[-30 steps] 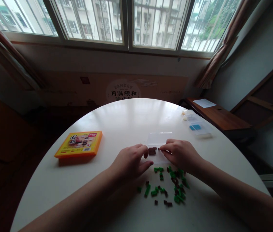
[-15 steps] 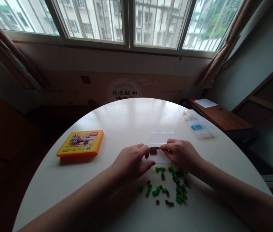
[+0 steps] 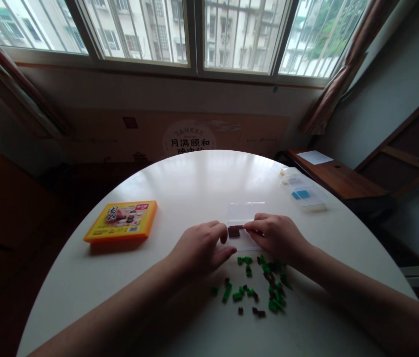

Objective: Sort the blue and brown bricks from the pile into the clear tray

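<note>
A clear plastic box [image 3: 245, 212] lies opened on the white table, with a block of small brown bricks [image 3: 234, 232] standing in its near half. My right hand [image 3: 278, 232] pinches a thin brown piece [image 3: 242, 227] at the upper right edge of that block; its far end is hidden by the fingers. Just left of the bricks is my left hand [image 3: 204, 247], thumb and index finger apart, its fingertips close to the block. Whether they touch it I cannot tell. Loose green bricks [image 3: 227, 292] and brown bricks [image 3: 260, 313] are scattered nearer to me.
On the left of the round table [image 3: 180, 188] sits an orange and yellow boxed game [image 3: 122, 220]. A clear divided case [image 3: 315, 202] holding blue pieces [image 3: 300, 195] stands at the right rear. Beyond the table's right edge is a wooden desk [image 3: 350, 181] with a paper [image 3: 315, 157].
The whole view has shifted slightly. Both hands keep nearly the same place, and the thin brown piece at my right fingertips now lies more closely along the block's top edge.
</note>
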A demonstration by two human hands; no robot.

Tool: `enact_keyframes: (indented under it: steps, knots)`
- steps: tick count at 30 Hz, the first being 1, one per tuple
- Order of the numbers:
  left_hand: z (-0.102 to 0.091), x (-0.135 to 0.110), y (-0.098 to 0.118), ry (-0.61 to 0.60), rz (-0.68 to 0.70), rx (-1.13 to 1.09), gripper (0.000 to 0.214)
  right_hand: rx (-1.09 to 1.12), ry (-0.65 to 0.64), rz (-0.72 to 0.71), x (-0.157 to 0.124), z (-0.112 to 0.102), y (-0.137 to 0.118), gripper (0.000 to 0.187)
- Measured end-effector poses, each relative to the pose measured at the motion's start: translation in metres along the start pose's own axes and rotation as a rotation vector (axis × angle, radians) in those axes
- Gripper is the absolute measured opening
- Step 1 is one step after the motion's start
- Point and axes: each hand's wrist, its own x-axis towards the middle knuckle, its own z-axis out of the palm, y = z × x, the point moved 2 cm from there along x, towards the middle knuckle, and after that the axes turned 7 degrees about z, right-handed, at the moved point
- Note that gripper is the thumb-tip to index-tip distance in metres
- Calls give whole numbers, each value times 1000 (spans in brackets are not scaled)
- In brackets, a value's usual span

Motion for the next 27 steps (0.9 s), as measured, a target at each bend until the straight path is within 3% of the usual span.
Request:
enact_keyframes:
  steps: [27]
  knots:
    - [-1, 0, 0, 3, 2, -8, 22, 26, -3, 15, -2, 0, 1, 21]
